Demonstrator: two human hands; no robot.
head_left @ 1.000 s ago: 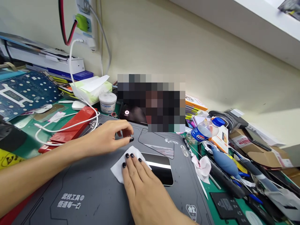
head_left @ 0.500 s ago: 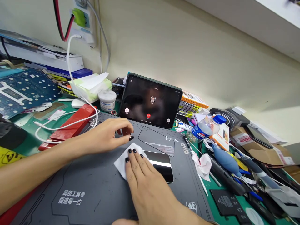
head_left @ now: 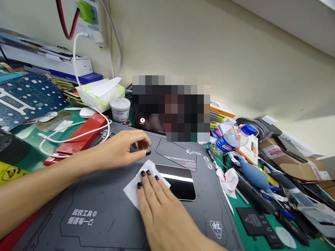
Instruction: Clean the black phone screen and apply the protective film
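A black-screened phone (head_left: 180, 183) lies face up on the dark grey work mat (head_left: 110, 205). Over its left end is a white wipe (head_left: 132, 188), which spreads onto the mat. My right hand (head_left: 159, 205) presses flat on the wipe with fingers stretched out; its thumb is hidden. Just beyond the wipe, my left hand (head_left: 131, 146) hovers or rests at the mat's far side, fingers loosely curled and thumb apart. Nothing shows in it.
A propped tablet (head_left: 149, 123) stands behind the mat, mostly blurred out. To the left are a red case (head_left: 78, 136), a white cable and a white tub (head_left: 119, 109). At the right lie a drink bottle (head_left: 232, 139), a blue air blower (head_left: 253, 176), a crumpled tissue (head_left: 229, 183) and a flat battery (head_left: 258, 225).
My right hand and the wipe have slid left along the phone, uncovering more of its screen. The left hand keeps its pose. The view has shifted slightly.
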